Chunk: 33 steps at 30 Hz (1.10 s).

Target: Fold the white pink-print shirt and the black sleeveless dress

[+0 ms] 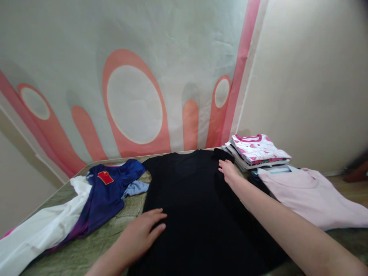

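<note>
A black T-shirt [184, 191] lies spread out in front of me, its neckline toward the wall. My left hand [143, 229] is over the shirt's left side edge, with its fingers stretched out and the thumb apart. Further off, my right hand [228, 170] rests at the shirt's right sleeve, which is partly folded inward. Its fingers are extended, and I see nothing gripped in them. My right forearm covers part of the shirt's right side.
At the left lie a navy top with a red flag patch [105, 177] and a white garment [51, 222]. A folded stack topped by a pink-and-white shirt [260, 148] stands back right. Nearer is a pale pink shirt [313, 199]. Behind rises a printed wall covering [172, 50].
</note>
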Tool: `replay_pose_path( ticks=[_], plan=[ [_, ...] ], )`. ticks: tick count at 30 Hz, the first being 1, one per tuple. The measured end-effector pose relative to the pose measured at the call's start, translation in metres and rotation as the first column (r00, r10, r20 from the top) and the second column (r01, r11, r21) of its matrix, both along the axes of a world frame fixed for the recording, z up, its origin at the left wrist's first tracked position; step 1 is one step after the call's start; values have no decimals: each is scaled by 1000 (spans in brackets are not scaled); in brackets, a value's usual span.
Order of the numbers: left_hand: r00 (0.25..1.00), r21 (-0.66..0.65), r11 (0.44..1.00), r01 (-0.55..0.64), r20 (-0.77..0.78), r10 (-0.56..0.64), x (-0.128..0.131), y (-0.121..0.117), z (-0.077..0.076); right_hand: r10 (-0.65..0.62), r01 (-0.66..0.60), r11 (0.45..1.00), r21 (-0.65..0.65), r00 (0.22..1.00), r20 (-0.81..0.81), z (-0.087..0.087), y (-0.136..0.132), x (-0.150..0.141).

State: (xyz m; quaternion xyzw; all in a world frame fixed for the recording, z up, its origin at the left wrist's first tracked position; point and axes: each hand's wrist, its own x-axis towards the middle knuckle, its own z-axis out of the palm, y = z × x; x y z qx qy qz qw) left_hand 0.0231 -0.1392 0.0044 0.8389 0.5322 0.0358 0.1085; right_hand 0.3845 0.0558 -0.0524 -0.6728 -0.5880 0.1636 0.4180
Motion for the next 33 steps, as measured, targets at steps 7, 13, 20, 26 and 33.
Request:
replay_pose_path(
  ticks=[7,13,20,26,33],
  plan=[
    [973,262,942,-208,151,173,1,155,2,123,-111,990,-83,981,149,-4,-27,-47],
    [972,291,927,-235,76,223,35,210,-53,313,-240,949,-205,797,516,-12,-54,-82],
    [918,377,876,-300,-136,373,6,171,-77,449,-376,893,-248,697,559,-1,-109,-59],
    [928,243,922,-301,-149,342,-20,156,-70,449,-377,890,-256,628,635,-10,-180,-24],
    [944,155,932,-329,64,322,1,255,-22,668,-402,742,-536,377,642,58,-194,-50]
  ],
)
